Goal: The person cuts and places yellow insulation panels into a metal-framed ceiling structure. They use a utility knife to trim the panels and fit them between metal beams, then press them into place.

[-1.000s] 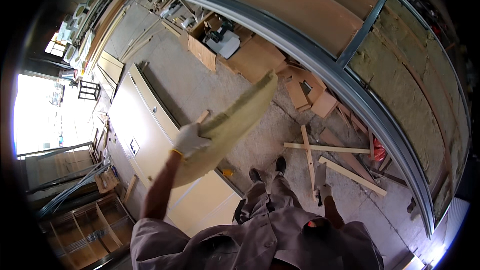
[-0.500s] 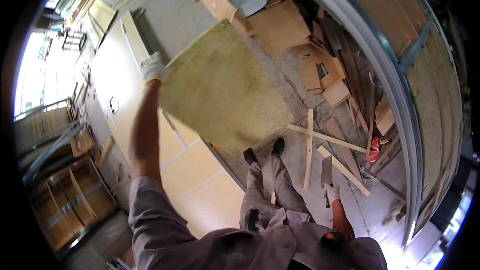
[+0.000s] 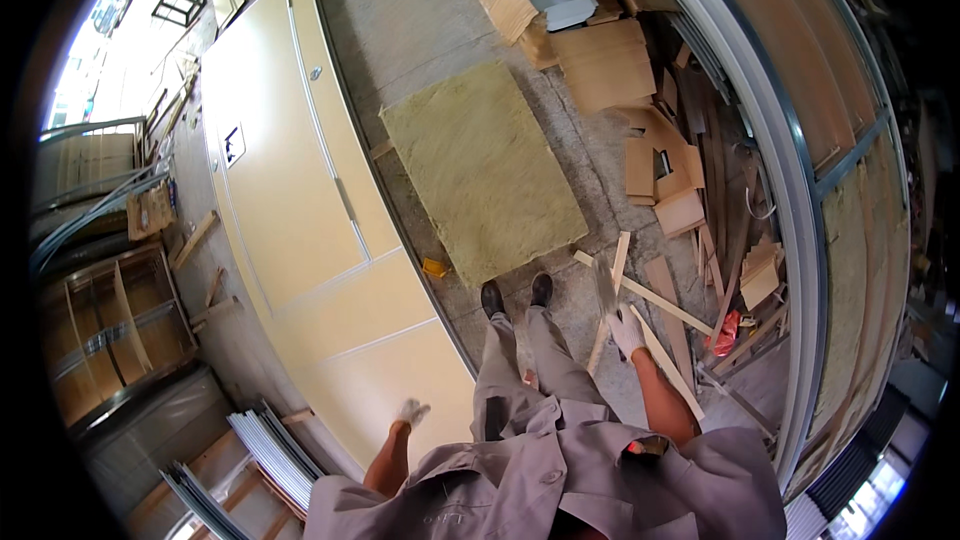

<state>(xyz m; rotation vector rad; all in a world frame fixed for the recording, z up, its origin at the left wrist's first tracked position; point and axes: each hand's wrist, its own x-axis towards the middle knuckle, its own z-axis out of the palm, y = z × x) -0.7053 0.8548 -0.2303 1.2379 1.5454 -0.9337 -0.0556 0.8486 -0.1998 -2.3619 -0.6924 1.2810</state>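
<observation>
A yellowish mineral wool slab [image 3: 485, 170] lies flat on the concrete floor in front of my shoes. My left hand [image 3: 413, 412], in a whitish glove, is low at my left side over the near end of a cream door-like panel [image 3: 290, 160]. Nothing is in it, and its fingers look apart. In my gloved right hand [image 3: 627, 331] is a handsaw [image 3: 604, 285], its broad blade pointing away from me past the slab's near right corner. The fingers wrap round the handle and hide most of it.
Wooden strips [image 3: 665, 302] lie crossed by my right side. Opened cardboard boxes [image 3: 605, 65] and scraps are beyond them, beside a curved-looking metal frame [image 3: 775, 120]. A small yellow object [image 3: 434, 267] sits between panel and slab. Metal profiles [image 3: 275, 455] are stacked at lower left.
My left hand has let go of the mineral wool slab and drawn back to my side. The slab, tilted up before, is now flat on the floor. The handsaw has swung forward and left.
</observation>
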